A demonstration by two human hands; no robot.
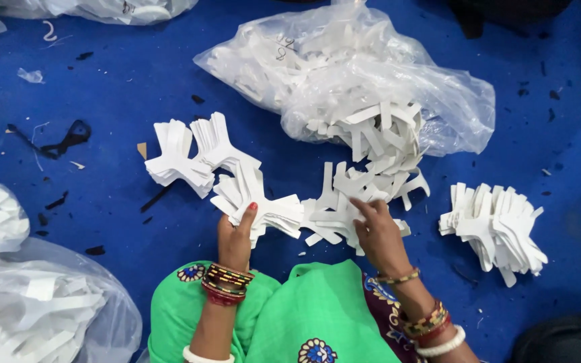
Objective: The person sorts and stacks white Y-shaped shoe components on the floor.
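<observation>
My left hand (235, 236) grips a fanned stack of white Y-shaped cut pieces (253, 196), thumb pressed on top. Fingers of my right hand (378, 232) rest on loose white pieces (334, 212) spilled on the blue floor (115, 101). These loose pieces trail out of an open clear plastic bag (364, 74) full of the same shapes. A sorted stack (179, 158) lies to the left of my left hand. Another sorted stack (495, 225) lies to the right of my right hand.
More clear bags of white pieces sit at the lower left (28, 309) and top left (95, 8). Dark scraps (68, 140) and small bits litter the floor. My green garment (304, 316) fills the bottom centre. A dark object (559, 339) sits at the lower right.
</observation>
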